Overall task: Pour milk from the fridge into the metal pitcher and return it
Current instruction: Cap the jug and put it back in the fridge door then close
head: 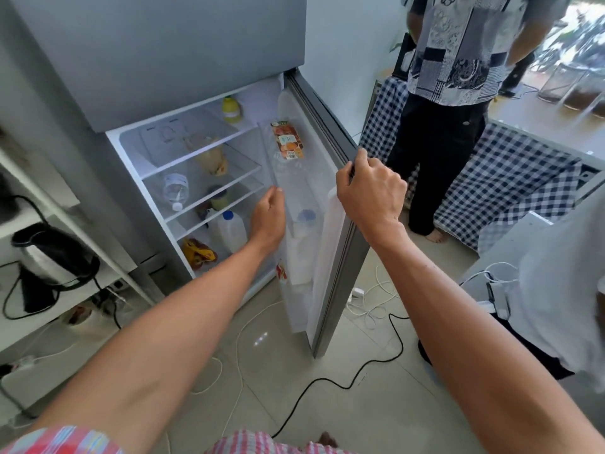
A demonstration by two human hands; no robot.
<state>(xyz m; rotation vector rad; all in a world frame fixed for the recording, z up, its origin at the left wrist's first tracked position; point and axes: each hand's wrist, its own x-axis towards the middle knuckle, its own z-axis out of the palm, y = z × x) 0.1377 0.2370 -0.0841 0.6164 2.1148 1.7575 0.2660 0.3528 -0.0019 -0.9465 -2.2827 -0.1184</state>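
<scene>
Milk jug (pixel 302 244) with a blue cap stands in the fridge door's (pixel 334 257) lower bin, just right of the empty, loosely curled left hand (pixel 269 217); the right hand (pixel 370 191) grips the door's edge. A second blue-capped jug (pixel 229 232) sits on a shelf left of that hand. Cables (pixel 343 381) trail over the tiled floor, a kettle (pixel 52 257) stands far left, and a bystander (pixel 448 126) stands right beside a checked cloth (pixel 510 178).

Milk jug (pixel 229 231) on fridge's (pixel 196 77) lower shelf

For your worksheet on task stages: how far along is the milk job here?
Done: the fridge door is open, with the right hand holding its edge. In hand: the left hand reaches in, empty, near the milk jug. Left: taking milk out, pouring, returning it. No pitcher shows.
</scene>
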